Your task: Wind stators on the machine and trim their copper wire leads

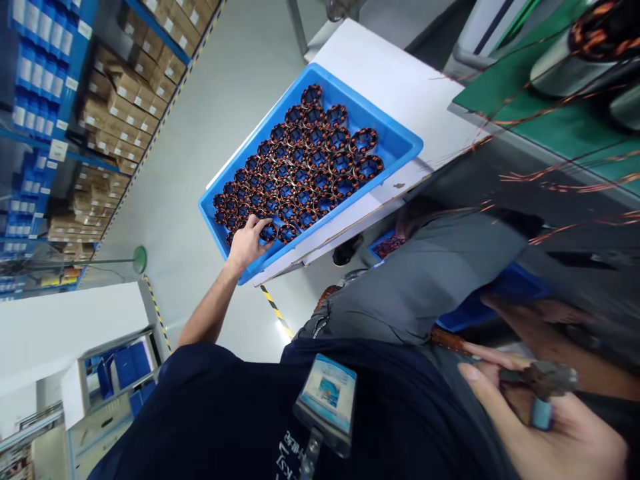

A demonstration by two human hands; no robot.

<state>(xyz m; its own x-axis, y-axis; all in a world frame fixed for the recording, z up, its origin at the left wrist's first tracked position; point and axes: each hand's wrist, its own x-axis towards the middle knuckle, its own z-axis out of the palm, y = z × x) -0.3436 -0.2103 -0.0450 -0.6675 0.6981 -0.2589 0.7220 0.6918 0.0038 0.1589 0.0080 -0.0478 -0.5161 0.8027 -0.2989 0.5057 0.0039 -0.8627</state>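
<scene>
My left hand (247,243) reaches into a blue plastic tray (400,143), its thumb and fingers curled round a ring-shaped motor stator (269,232) at the near side. Rows of similar stators with dark cores and copper windings fill much of the tray; another stator (287,233) sits just right of the fingers. At the lower right, my right hand (565,433) is closed around pliers (550,380), whose metal jaws and a bit of blue handle show. The rest of the pliers is hidden in the palm.
The tray rests on a white table (370,57). A green bench (555,100) at upper right carries larger metal stators with loose copper wires (550,177). Another person's arm (585,340) is at the right. Shelves of boxes (125,100) line the left.
</scene>
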